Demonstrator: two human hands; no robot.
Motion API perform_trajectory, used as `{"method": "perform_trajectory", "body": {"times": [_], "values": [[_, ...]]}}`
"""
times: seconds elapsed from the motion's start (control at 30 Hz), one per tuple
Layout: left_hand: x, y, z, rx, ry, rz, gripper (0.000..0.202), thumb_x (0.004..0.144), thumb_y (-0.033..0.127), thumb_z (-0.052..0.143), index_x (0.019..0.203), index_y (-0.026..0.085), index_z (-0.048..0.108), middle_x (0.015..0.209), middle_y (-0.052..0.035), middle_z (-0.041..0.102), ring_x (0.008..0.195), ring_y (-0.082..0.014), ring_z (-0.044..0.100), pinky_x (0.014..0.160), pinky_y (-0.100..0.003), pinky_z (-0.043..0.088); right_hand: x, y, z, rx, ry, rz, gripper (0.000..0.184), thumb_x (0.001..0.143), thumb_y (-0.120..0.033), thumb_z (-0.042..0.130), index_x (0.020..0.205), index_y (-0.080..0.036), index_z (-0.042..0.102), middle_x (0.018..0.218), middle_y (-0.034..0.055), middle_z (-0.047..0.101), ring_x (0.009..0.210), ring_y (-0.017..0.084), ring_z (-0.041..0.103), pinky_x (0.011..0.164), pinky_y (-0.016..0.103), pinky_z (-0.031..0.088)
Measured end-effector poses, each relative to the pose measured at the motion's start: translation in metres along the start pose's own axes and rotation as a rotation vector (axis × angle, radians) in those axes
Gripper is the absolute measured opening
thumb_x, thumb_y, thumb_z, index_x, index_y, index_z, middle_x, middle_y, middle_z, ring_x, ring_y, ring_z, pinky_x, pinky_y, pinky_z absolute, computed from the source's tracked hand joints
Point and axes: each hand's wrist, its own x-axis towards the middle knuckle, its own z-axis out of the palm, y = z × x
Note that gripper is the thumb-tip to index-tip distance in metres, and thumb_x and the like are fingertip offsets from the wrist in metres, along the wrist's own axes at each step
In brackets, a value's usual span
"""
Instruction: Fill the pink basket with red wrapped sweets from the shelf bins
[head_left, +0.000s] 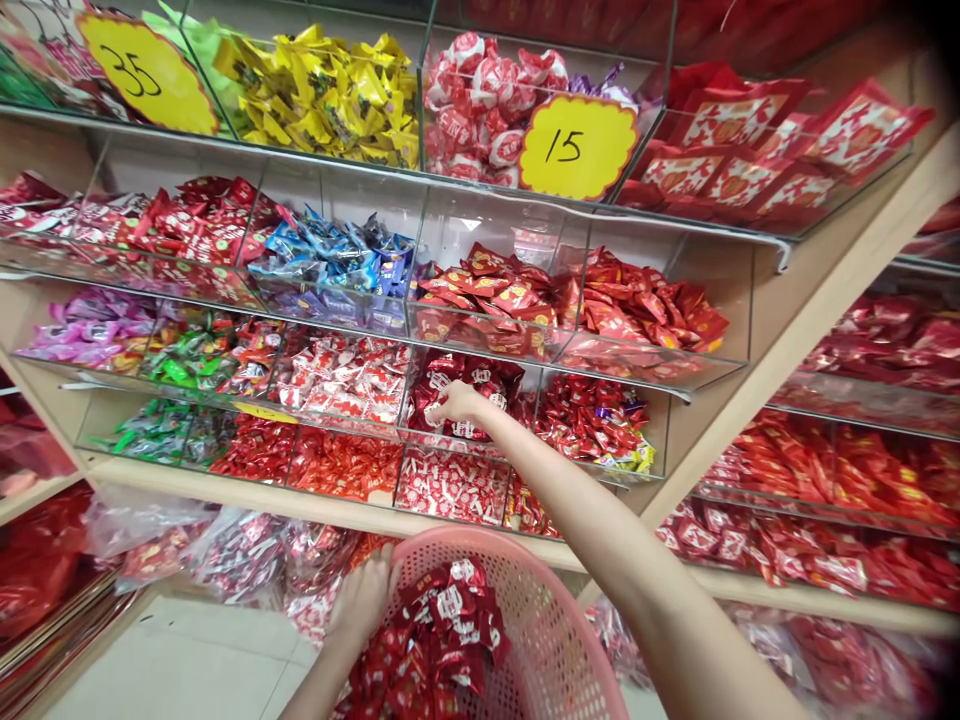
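Note:
My right hand (456, 402) reaches forward into a clear shelf bin (480, 440) of dark red wrapped candies (480, 378); its fingers curl down among the wrappers, and what they grip is hidden. My left hand (366, 598) is closed on the left rim of a pink plastic basket (555, 640) low in the view. Inside the basket lies a heap of the same dark red and white candies (442, 640).
Tiered clear bins hold wrapped sweets: yellow (330, 95), blue (337, 255), green (176, 365), purple (90, 325) and many red. Yellow price tags read 35 (146, 75) and 15 (576, 147). Bagged sweets (225, 555) lie under the lowest shelf. A second shelving unit (862, 450) stands at right.

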Motion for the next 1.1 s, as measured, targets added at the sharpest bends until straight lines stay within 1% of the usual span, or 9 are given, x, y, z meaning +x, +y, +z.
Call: {"method": "perform_trajectory", "body": {"times": [0.17,0.23,0.4,0.57,0.63,0.73,0.87,1.0,1.1], "values": [[0.000,0.000,0.001,-0.007,0.001,-0.003,0.046,0.094,0.031,0.021,0.126,0.011,0.049,0.107,-0.0164,0.066,0.088,-0.0260,0.067,0.070,-0.035,0.050,-0.007,-0.010,0.002,-0.035,-0.038,-0.004,0.018,0.065,-0.028,0.070,0.074,-0.013,0.066,0.079,0.0060,0.066,0.070,0.016,0.058,0.059,0.025,0.041],[0.001,0.000,0.000,-0.006,-0.002,-0.011,0.047,0.094,0.030,0.021,0.128,0.011,0.047,0.109,-0.0174,0.065,0.088,-0.0254,0.067,0.071,-0.035,0.050,-0.010,-0.011,0.003,-0.044,-0.028,0.000,0.018,0.066,-0.028,0.069,0.075,-0.013,0.066,0.081,0.0061,0.066,0.071,0.015,0.057,0.059,0.024,0.040],[0.000,0.001,-0.004,-0.006,-0.018,-0.017,0.045,0.094,0.032,0.022,0.126,0.012,0.048,0.111,-0.0162,0.066,0.086,-0.0242,0.068,0.070,-0.034,0.051,-0.026,-0.008,-0.004,-0.026,0.104,-0.016,0.022,0.069,-0.032,0.066,0.081,-0.014,0.066,0.080,0.0050,0.065,0.071,0.014,0.054,0.061,0.025,0.037],[-0.002,0.003,-0.010,-0.008,-0.027,-0.009,0.044,0.095,0.033,0.021,0.122,0.013,0.049,0.105,-0.0141,0.068,0.085,-0.0251,0.068,0.070,-0.035,0.051,-0.075,0.009,-0.018,0.167,0.339,-0.207,0.020,0.077,-0.033,0.063,0.081,-0.014,0.068,0.078,0.0045,0.067,0.074,0.014,0.055,0.071,0.027,0.038],[-0.003,0.003,-0.012,-0.006,-0.028,-0.005,0.043,0.094,0.033,0.021,0.121,0.013,0.049,0.105,-0.0136,0.068,0.086,-0.0254,0.068,0.071,-0.036,0.051,-0.103,0.025,-0.016,0.314,0.348,-0.270,0.022,0.078,-0.034,0.062,0.084,-0.014,0.068,0.081,0.0049,0.068,0.075,0.014,0.056,0.073,0.027,0.039],[-0.003,0.005,-0.013,0.003,-0.029,-0.003,0.043,0.094,0.033,0.020,0.121,0.013,0.048,0.106,-0.0146,0.067,0.086,-0.0264,0.068,0.071,-0.036,0.050,-0.143,0.060,0.009,0.505,0.200,-0.238,0.029,0.078,-0.041,0.061,0.085,-0.014,0.068,0.081,0.0045,0.068,0.072,0.014,0.057,0.070,0.027,0.041],[-0.003,0.006,-0.014,0.010,-0.037,0.005,0.043,0.094,0.034,0.020,0.119,0.013,0.049,0.104,-0.0148,0.067,0.086,-0.0273,0.068,0.070,-0.037,0.050,-0.181,0.124,0.076,0.555,-0.083,-0.127,0.029,0.073,-0.041,0.065,0.080,-0.013,0.069,0.076,0.0027,0.067,0.070,0.014,0.055,0.066,0.025,0.041],[-0.003,0.006,-0.014,0.012,-0.036,0.001,0.042,0.094,0.034,0.019,0.116,0.014,0.049,0.105,-0.0137,0.067,0.085,-0.0270,0.068,0.069,-0.037,0.050,-0.203,0.177,0.139,0.615,-0.410,0.008,0.025,0.067,-0.036,0.067,0.076,-0.013,0.069,0.063,-0.0023,0.060,0.057,0.009,0.047,0.055,0.021,0.037],[-0.003,0.006,-0.013,0.016,-0.035,-0.003,0.042,0.094,0.035,0.019,0.117,0.015,0.048,0.108,-0.0136,0.067,0.086,-0.0271,0.068,0.070,-0.037,0.051,-0.210,0.197,0.165,0.561,-0.604,0.041,0.023,0.062,-0.033,0.070,0.077,-0.015,0.072,0.062,-0.0032,0.059,0.057,0.009,0.047,0.054,0.020,0.036]]}}
